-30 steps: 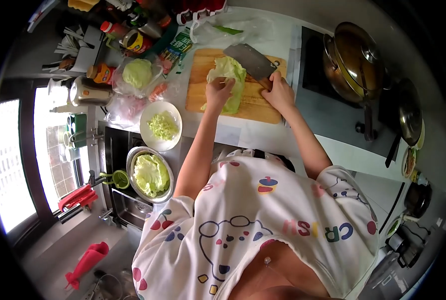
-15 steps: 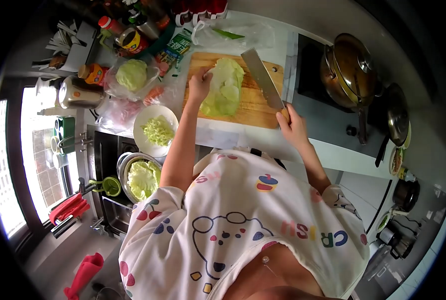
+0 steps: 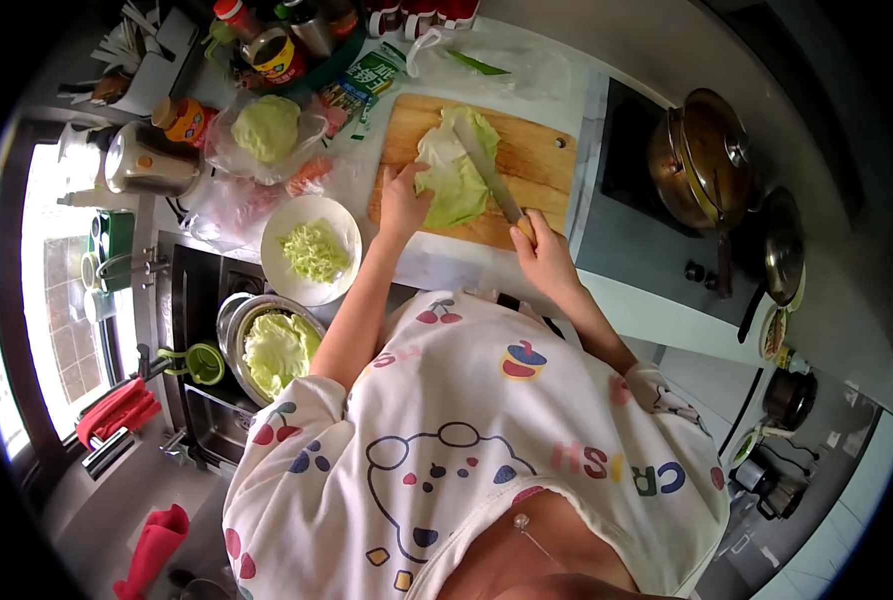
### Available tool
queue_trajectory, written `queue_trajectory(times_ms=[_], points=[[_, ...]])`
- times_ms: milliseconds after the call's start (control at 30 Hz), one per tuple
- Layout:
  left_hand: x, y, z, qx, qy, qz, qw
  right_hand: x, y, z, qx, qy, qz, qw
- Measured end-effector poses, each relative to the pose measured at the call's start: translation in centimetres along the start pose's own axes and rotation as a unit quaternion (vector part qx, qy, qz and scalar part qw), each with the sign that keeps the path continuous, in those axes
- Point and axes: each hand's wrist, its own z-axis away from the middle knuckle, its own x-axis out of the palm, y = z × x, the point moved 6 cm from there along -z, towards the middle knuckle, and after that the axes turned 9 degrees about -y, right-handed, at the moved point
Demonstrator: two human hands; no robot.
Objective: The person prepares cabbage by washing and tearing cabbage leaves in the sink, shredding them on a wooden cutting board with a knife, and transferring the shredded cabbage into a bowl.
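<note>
A pale green cabbage leaf, partly folded, lies on the wooden cutting board. My left hand is at its left edge, with the fingertips and thumb closed on the leaf. My right hand grips the wooden handle of a broad kitchen knife. The blade slants up and left across the right part of the leaf; whether its edge has cut in, I cannot tell. Left of the board, a white plate holds shredded cabbage. A metal pot in the sink holds more cabbage leaves.
A round cabbage in plastic and an orange-red packaged item sit to the left. Behind are sauce bottles, a green packet and a clear bag. On the right, a lidded pan stands on the stove.
The knife has moved left from beside the leaf to over it. My left hand has shifted down along the leaf's left side, and the leaf now looks more folded. The view has shifted slightly.
</note>
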Motion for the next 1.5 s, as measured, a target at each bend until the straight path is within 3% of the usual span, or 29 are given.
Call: queue_trajectory(times_ms=[67, 267, 567, 1133, 1500], points=[[0.0, -0.1, 0.2, 0.020, 0.018, 0.008, 1.000, -0.7, -0.7, 0.0, 0.016, -0.003, -0.005, 1.000], [-0.2, 3.2, -0.2, 0.168, 0.083, -0.184, 0.965, 0.2, -3.3, -2.3, -0.028, -0.013, 0.013, 0.999], [1.2, 1.4, -1.6, 0.088, 0.012, -0.157, 0.984, 3.2, -2.7, -4.0, -0.042, -0.033, 0.062, 0.997], [0.4, 1.9, -1.8, 0.092, 0.008, -0.141, 0.986, 2.2, -3.3, -3.8, -0.045, -0.058, 0.029, 0.997], [0.6, 1.6, -1.9, 0.096, 0.005, -0.140, 0.985, 3.4, -2.5, -3.8, -0.039, -0.068, 0.100, 0.992]])
